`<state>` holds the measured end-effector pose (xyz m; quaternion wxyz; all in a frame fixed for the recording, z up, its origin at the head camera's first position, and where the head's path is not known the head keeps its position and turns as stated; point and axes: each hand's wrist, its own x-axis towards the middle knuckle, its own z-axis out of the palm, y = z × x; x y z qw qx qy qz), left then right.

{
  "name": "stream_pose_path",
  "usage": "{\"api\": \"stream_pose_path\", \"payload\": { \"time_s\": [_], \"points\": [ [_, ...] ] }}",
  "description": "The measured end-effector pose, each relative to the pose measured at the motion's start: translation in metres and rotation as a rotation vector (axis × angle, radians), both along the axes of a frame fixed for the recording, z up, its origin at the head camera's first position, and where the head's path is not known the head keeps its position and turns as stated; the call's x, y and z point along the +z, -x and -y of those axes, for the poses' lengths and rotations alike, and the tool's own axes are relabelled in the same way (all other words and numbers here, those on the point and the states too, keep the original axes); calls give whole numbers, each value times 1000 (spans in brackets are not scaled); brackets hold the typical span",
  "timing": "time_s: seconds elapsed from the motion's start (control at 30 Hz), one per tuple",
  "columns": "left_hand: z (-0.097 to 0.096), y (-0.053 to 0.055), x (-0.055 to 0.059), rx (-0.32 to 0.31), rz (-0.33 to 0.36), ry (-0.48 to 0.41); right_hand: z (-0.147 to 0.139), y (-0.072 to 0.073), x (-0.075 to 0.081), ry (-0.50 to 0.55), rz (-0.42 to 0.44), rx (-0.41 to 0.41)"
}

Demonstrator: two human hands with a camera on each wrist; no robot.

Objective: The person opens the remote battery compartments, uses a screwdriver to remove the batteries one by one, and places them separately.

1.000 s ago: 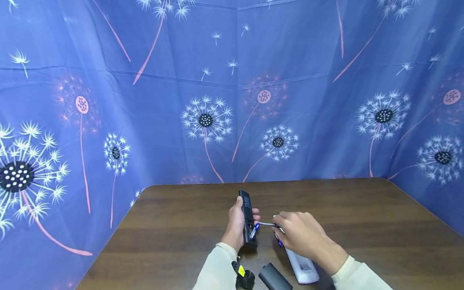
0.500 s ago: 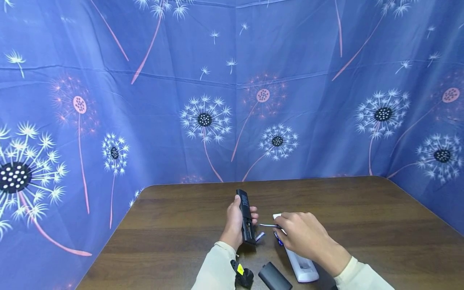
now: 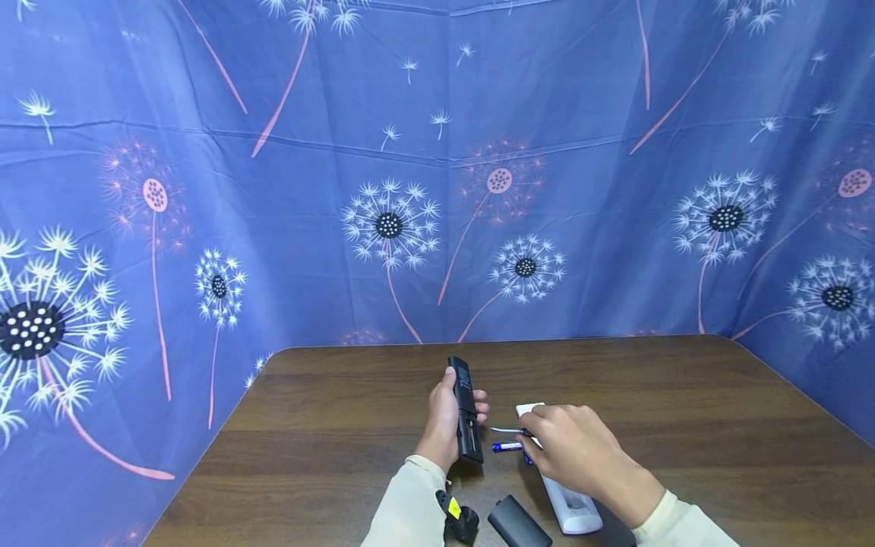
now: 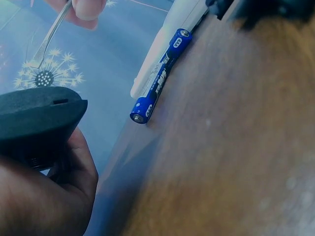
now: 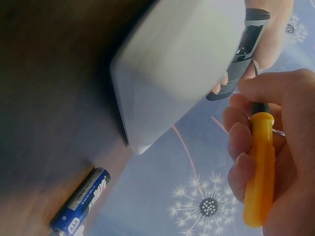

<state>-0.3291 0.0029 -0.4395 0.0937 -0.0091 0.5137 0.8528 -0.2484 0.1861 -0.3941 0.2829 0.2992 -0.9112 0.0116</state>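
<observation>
My left hand [image 3: 443, 416] holds a black remote control [image 3: 465, 406], its back turned up and its battery compartment uncovered at the near end. In my right hand [image 3: 581, 448] is a screwdriver with a yellow handle [image 5: 260, 172]; its thin metal shaft [image 3: 507, 430] points left, a little apart from the remote. Below the shaft a blue AAA battery [image 3: 506, 447] lies on the table. Another blue battery [image 3: 528, 459] shows partly beside a white remote-shaped object [image 3: 573, 505], which my right hand overlaps in the head view. The left wrist view shows one AAA battery [image 4: 161, 76] up close.
A dark rounded block [image 3: 519, 523] lies near the front of the brown wooden table [image 3: 328, 425]. Close to my left sleeve is a black item with a yellow label [image 3: 455, 510]. A blue curtain with dandelions [image 3: 437, 152] hangs behind the table.
A blue battery has come out of the black remote's compartment, dropped beside it and now lies on the table to its right. The screwdriver tip has drawn back slightly from the remote.
</observation>
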Motion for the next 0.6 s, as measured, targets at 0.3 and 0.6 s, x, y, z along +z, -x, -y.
{"api": "stream_pose_path", "payload": {
  "time_s": [0.3, 0.6],
  "points": [
    [-2, 0, 3, 3, 11, -14, -1, 0, -1, 5, -31, 14],
    [-1, -1, 2, -4, 17, -1, 1, 0, 0, 8, -49, 30]
  ]
}}
